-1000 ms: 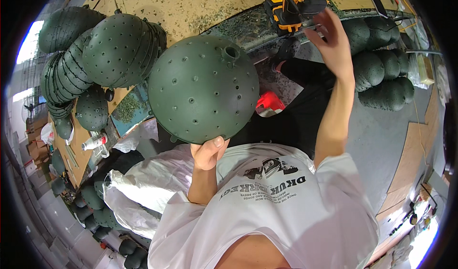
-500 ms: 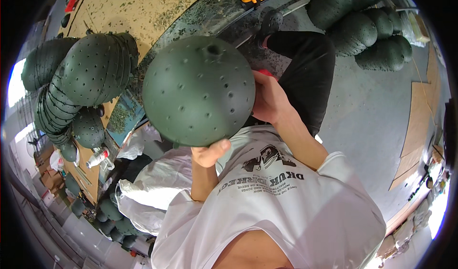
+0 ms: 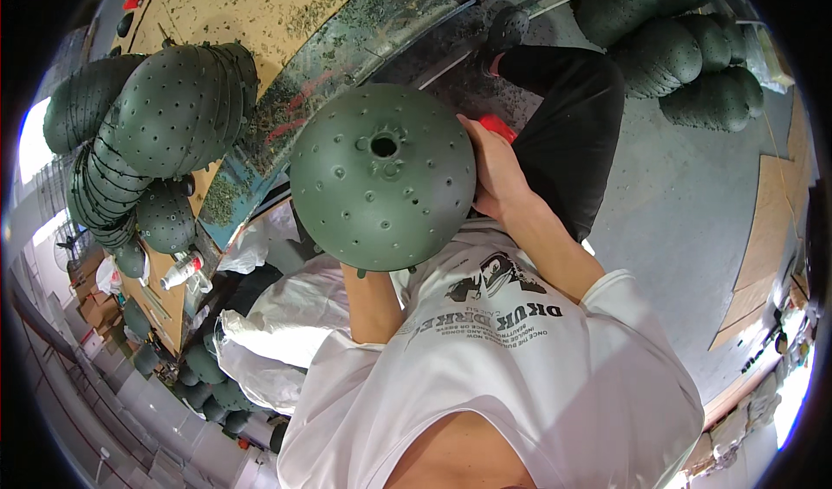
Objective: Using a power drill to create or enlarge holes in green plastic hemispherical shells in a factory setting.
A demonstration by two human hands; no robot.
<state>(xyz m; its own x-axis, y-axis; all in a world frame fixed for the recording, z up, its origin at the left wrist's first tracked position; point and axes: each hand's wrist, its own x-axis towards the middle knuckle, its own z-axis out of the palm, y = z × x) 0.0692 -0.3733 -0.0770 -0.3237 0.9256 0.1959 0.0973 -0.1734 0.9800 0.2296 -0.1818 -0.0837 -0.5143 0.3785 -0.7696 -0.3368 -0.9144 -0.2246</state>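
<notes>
A tan workbench (image 3: 286, 3) is curving across the upper left, carrying scattered green scraps. A left-hand group of dark domes (image 3: 165, 116) is bulging beside it, and a right-hand group of similar domes (image 3: 659, 60) is sitting past the person's black-clad leg (image 3: 568, 142). Between the hands, in front of the white shirt (image 3: 520, 394), a studded green dome (image 3: 381, 203) is facing upward. The right hand (image 3: 500, 168) is cupping and gripping its right edge, the fingers partly disappearing behind it. The left forearm (image 3: 374, 307) is rising to the dome's lower edge, which is hiding the left hand; whether that hand is spreading or pinching, one cannot tell. Near the dome's top, a round hole (image 3: 384, 146) is showing dark.
</notes>
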